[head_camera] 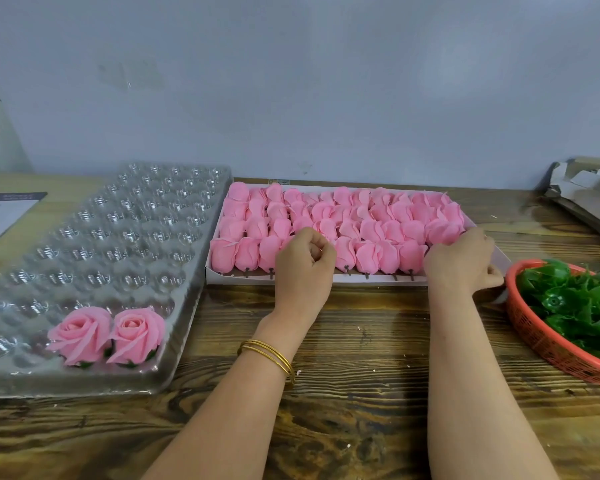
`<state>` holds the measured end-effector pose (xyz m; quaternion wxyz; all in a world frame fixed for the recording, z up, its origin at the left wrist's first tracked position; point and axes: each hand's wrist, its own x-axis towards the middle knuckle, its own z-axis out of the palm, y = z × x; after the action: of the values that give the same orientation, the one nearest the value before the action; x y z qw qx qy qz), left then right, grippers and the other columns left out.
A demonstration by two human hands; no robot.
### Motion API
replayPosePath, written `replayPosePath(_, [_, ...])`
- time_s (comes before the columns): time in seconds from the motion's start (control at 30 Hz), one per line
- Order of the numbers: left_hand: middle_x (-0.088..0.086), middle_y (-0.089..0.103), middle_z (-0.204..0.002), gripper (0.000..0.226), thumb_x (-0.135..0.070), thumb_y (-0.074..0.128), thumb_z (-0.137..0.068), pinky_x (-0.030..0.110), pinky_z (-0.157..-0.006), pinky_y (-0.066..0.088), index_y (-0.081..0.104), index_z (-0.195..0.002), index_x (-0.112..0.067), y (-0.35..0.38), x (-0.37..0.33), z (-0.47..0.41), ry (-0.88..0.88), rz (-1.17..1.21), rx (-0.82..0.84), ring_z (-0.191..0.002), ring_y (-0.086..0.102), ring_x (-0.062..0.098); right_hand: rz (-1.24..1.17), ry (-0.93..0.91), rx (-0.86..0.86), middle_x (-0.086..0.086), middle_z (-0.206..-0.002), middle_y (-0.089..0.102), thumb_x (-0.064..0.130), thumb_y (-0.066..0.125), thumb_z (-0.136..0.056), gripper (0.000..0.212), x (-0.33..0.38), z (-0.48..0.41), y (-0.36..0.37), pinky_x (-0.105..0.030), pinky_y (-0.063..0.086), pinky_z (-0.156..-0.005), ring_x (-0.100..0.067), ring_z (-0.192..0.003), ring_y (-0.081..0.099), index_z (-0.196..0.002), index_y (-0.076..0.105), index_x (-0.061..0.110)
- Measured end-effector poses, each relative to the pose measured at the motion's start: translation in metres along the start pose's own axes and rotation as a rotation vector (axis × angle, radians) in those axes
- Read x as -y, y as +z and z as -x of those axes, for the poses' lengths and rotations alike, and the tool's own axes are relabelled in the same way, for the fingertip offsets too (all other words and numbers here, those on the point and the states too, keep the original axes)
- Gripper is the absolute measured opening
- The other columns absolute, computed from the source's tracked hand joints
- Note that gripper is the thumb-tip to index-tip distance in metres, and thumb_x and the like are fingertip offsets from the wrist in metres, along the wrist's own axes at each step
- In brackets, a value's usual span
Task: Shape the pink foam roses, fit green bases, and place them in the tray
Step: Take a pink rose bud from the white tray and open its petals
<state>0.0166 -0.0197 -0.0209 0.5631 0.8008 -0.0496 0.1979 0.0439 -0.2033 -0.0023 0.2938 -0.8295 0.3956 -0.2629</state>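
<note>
Rows of unshaped pink foam rose buds (343,230) lie packed in a shallow white box (291,279) at the middle of a wooden tabletop (361,358). The left hand (303,268), fingers curled, rests over the front row; whether it grips a bud is hidden. The right hand (459,265) curls over the box's right front corner, its hold also unclear. To the left, a clear plastic tray (101,237) of empty cups holds two finished roses (80,334) at its near edge. To the right, a red basket (548,341) holds green bases (575,299). The buds sit tight together, so pulling one could drag or crease its neighbours. The basket stands just beside the box corner, and a sweeping right wrist could knock it. Open tabletop lies in front of the box, between the forearms.
</note>
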Motion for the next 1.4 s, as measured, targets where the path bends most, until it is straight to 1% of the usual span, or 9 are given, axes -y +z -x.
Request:
replayPosePath(0.2, [-0.003, 0.057, -0.066, 0.009, -0.009, 0.059, -0.093, 0.008, -0.059, 0.042, 0.062, -0.085, -0.011, -0.001, -0.001, 0.000, 0.000, 0.014, 0.010, -0.060, 0.052, 0.003, -0.297, -0.243, 0.025, -0.012, -0.136, 0.048, -0.010, 0.050, -0.086, 0.048, 0.020, 0.018, -0.012, -0.038, 0.030, -0.106, -0.027, -0.122, 0.049, -0.132, 0.050, 0.006])
replayPosePath(0.3, [-0.008, 0.058, -0.077, 0.006, -0.013, 0.063, -0.091, 0.006, -0.062, 0.043, 0.060, -0.091, -0.017, 0.000, -0.002, -0.002, -0.024, 0.101, -0.001, -0.069, 0.055, -0.008, -0.465, -0.414, 0.145, -0.012, -0.132, 0.052, 0.000, 0.046, -0.096, 0.038, 0.035, 0.037, -0.011, -0.041, 0.039, -0.106, -0.026, -0.123, 0.051, -0.134, 0.050, 0.004])
replayPosePath(0.43, [-0.007, 0.060, -0.108, 0.046, -0.037, 0.077, -0.080, 0.008, -0.078, 0.047, 0.055, -0.117, -0.020, -0.002, -0.005, -0.005, -0.177, 0.366, 0.038, -0.091, 0.058, -0.011, -0.751, -0.444, 0.445, -0.008, -0.126, 0.061, 0.009, 0.051, -0.100, 0.033, 0.049, 0.068, -0.007, -0.033, 0.050, -0.097, -0.020, -0.115, 0.058, -0.133, 0.054, 0.006])
replayPosePath(0.53, [0.011, 0.063, -0.124, 0.085, -0.050, 0.080, -0.061, 0.039, -0.104, 0.047, 0.054, -0.127, -0.004, -0.007, -0.011, -0.010, -0.313, 0.603, 0.132, -0.117, 0.060, 0.018, -0.923, -0.374, 0.660, -0.010, -0.118, 0.065, 0.001, 0.055, -0.096, 0.032, 0.053, 0.081, -0.004, -0.033, 0.055, -0.092, -0.023, -0.111, 0.062, -0.127, 0.057, 0.005])
replayPosePath(0.6, [0.020, 0.065, -0.122, 0.077, -0.044, 0.078, -0.067, 0.049, -0.108, 0.044, 0.057, -0.123, 0.003, -0.010, -0.012, -0.011, -0.296, 0.697, 0.216, -0.119, 0.061, 0.029, -1.030, -0.321, 0.797, -0.011, -0.117, 0.066, -0.002, 0.056, -0.094, 0.034, 0.054, 0.085, -0.004, -0.034, 0.056, -0.090, -0.023, -0.108, 0.065, -0.127, 0.057, 0.005])
replayPosePath(0.73, [0.011, 0.072, -0.105, 0.044, -0.026, 0.072, -0.078, 0.037, -0.096, 0.054, 0.064, -0.114, -0.001, -0.014, -0.011, -0.012, -0.271, 0.761, 0.282, -0.112, 0.066, 0.025, -1.193, -0.196, 1.065, -0.020, -0.119, 0.062, -0.004, 0.056, -0.094, 0.038, 0.053, 0.086, -0.004, -0.042, 0.053, -0.094, -0.030, -0.109, 0.064, -0.130, 0.051, 0.003])
replayPosePath(0.9, [0.019, 0.071, -0.110, 0.053, -0.030, 0.078, -0.072, 0.039, -0.083, 0.052, 0.067, -0.116, -0.002, -0.018, -0.013, -0.010, -0.282, 0.685, 0.226, -0.109, 0.065, 0.030, -1.190, -0.175, 1.198, -0.024, -0.116, 0.056, -0.013, 0.051, -0.092, 0.043, 0.048, 0.080, -0.004, -0.050, 0.046, -0.100, -0.033, -0.104, 0.060, -0.133, 0.046, 0.001])
replayPosePath(1.1, [0.022, 0.071, -0.107, 0.056, -0.030, 0.079, -0.069, 0.052, -0.094, 0.054, 0.066, -0.112, 0.002, -0.020, -0.013, -0.010, -0.299, 0.637, 0.216, -0.105, 0.068, 0.032, -1.198, -0.142, 1.379, -0.021, -0.102, 0.067, -0.017, 0.049, -0.090, 0.050, 0.040, 0.072, -0.005, -0.036, 0.057, -0.075, -0.027, -0.091, 0.069, -0.134, 0.046, 0.007])
replayPosePath(1.4, [0.018, 0.073, -0.102, 0.048, -0.023, 0.087, -0.069, 0.037, -0.079, 0.059, 0.069, -0.108, -0.003, -0.022, -0.007, -0.012, -0.315, 0.608, 0.155, -0.096, 0.072, 0.026, -1.152, -0.097, 1.445, -0.029, -0.115, 0.056, -0.012, 0.050, -0.089, 0.047, 0.037, 0.069, 0.003, -0.040, 0.059, -0.086, -0.036, -0.109, 0.059, -0.132, 0.050, 0.007])
